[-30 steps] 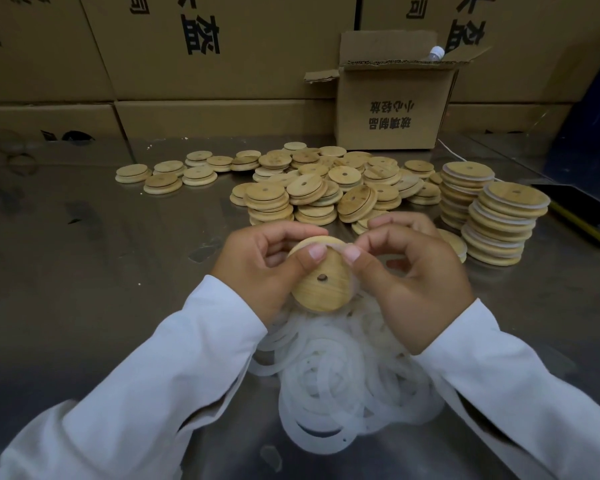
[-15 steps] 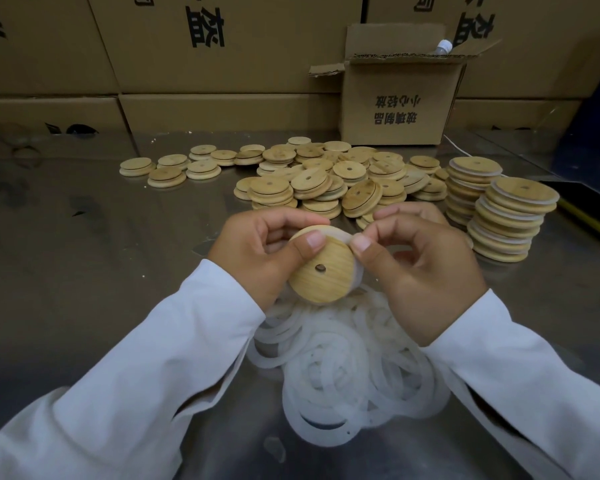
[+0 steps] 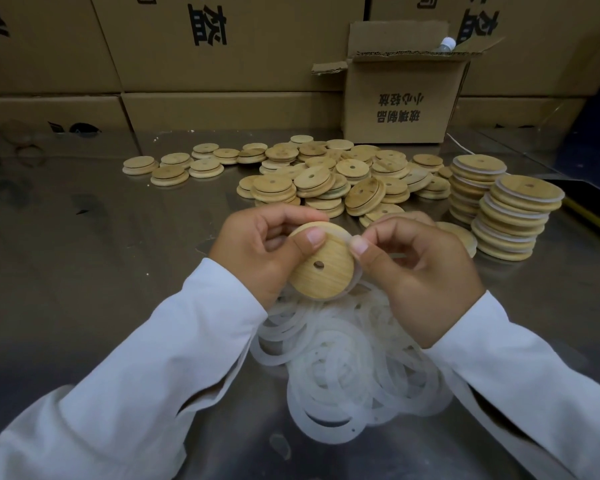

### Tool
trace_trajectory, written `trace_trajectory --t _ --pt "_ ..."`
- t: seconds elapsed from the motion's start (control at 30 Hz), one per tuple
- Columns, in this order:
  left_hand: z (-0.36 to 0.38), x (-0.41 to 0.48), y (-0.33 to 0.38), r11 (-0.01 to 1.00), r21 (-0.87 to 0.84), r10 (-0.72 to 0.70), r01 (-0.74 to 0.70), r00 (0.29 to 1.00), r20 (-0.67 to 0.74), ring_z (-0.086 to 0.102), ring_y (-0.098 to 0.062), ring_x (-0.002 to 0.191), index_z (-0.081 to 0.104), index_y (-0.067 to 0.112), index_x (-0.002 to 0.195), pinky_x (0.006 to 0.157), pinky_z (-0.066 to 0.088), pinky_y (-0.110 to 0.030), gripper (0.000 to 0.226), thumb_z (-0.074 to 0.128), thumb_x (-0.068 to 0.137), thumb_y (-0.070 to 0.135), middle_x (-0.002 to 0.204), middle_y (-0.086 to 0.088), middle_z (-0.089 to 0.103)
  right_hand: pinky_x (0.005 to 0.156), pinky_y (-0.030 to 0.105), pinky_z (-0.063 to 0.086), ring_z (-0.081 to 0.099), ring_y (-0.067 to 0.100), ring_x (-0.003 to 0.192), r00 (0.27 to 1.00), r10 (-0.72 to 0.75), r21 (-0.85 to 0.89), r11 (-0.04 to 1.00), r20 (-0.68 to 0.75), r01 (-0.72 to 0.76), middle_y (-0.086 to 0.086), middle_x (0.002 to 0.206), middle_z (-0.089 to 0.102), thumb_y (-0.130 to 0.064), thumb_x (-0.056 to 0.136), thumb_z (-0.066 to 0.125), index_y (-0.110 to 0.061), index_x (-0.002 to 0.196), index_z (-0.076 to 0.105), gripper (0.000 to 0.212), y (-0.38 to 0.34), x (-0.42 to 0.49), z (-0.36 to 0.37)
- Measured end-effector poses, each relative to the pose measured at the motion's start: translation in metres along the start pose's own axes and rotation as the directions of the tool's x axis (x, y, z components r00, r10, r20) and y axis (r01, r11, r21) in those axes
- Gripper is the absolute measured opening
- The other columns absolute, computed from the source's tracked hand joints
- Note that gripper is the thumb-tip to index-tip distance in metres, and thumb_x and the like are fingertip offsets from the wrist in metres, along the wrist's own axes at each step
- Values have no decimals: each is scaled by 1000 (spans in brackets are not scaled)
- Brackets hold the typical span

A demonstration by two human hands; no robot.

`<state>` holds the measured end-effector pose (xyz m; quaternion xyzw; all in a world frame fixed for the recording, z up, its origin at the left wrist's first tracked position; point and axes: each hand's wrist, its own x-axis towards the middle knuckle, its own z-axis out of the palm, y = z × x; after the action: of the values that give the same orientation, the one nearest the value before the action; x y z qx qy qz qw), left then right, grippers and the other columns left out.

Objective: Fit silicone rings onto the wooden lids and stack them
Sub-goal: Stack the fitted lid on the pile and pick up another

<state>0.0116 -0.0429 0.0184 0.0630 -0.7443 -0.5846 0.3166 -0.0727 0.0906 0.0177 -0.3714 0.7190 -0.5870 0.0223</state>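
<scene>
Ctr frame: L hand [image 3: 257, 251] grips wooden lid [image 3: 321, 271] tilted on edge, thumb pressed on its face, fingers curled behind. R hand [image 3: 420, 268] pinches silicone ring [image 3: 342, 235] w/ thumb & forefinger at lid's upper-right rim. Loose ring pile [image 3: 343, 368] lies on metal table [image 3: 101, 254] just below hands. Bare lids [image 3: 326, 178] scattered above ctr. Ringed stacks [image 3: 513, 216] at right. Open carton [image 3: 402, 98] upper right.

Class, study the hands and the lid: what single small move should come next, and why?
Probably the right hand should work the silicone ring further round the rim. The left hand grips the wooden lid, while the right pinches the ring at the lid's upper right edge, so it looks only partly seated.
</scene>
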Motion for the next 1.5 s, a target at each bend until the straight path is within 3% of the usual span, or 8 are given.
trace_trajectory --t 0.23,0.43,0.6,0.9,1.03,1.2,1.37,1.5 --pt "7 -3 -3 999 26 24 -22 999 -48 66 -7 80 66 24 84 73 53 -19 15 63 70 20 83 6 69 52 5 38 52 -4 51 996 80 148 985 42 -86 -17 49 58 -15 77 67 -19 63 64 15 3 4 -4" --pt "8 -3 -7 999 23 -30 32 996 -87 65 -6 76 66 20 84 69 53 -17 17 62 81 4 83 1 69 65 23 50 58 13 67 999 45 135 990 18 -47 -3 68 65 -15 76 67 -22 68 64 11 4 -1 0" --pt "6 -2 -9 989 -72 -136 127 981 -140 67 -9 71 69 23 81 66 55 -24 12 64 77 13 72 3 72 65 23 50 58 12 67 999 32 63 997 -10 -32 -3 68 64 -23 74 66 -23 70 64 4 7 -2 2" --pt "6 -3 -10 974 -146 -195 175 970 -142 69 -16 76 73 25 77 73 55 -35 21 65 59 31 76 -1 73 62 23 50 57 12 64 997 74 94 993 -26 -72 -2 68 63 -31 70 65 -25 76 62 8 10 -1 4" --pt "6 -2 -12 942 -245 -273 232 950 -152 68 -23 84 74 22 77 86 52 -45 24 67 56 30 79 -5 73 62 18 51 62 9 60 976 207 195 956 72 -217 -4 63 65 -27 80 60 -23 84 62 5 10 2 4" --pt "7 0 -14 923 -280 -312 265 940 -138 68 -19 80 72 21 81 80 53 -39 26 66 57 30 76 -1 73 61 16 49 59 7 53 949 234 213 937 210 -278 -1 64 67 -13 82 62 -12 86 64 5 10 3 4" --pt "8 2 -13 902 -321 -340 288 933 -120 69 -13 81 63 18 95 69 58 -27 15 61 80 18 87 1 72 55 16 46 55 4 46 947 320 196 930 -17 -310 -5 50 60 -16 86 59 -11 89 61 6 20 20 -9" --pt "6 2 -14 933 -246 -303 263 942 -144 69 -10 80 64 20 93 70 58 -25 10 59 84 18 88 0 70 50 21 47 54 6 43 799 529 367 831 -287 -418 2 57 56 -15 90 54 -10 103 56 14 38 38 -26"
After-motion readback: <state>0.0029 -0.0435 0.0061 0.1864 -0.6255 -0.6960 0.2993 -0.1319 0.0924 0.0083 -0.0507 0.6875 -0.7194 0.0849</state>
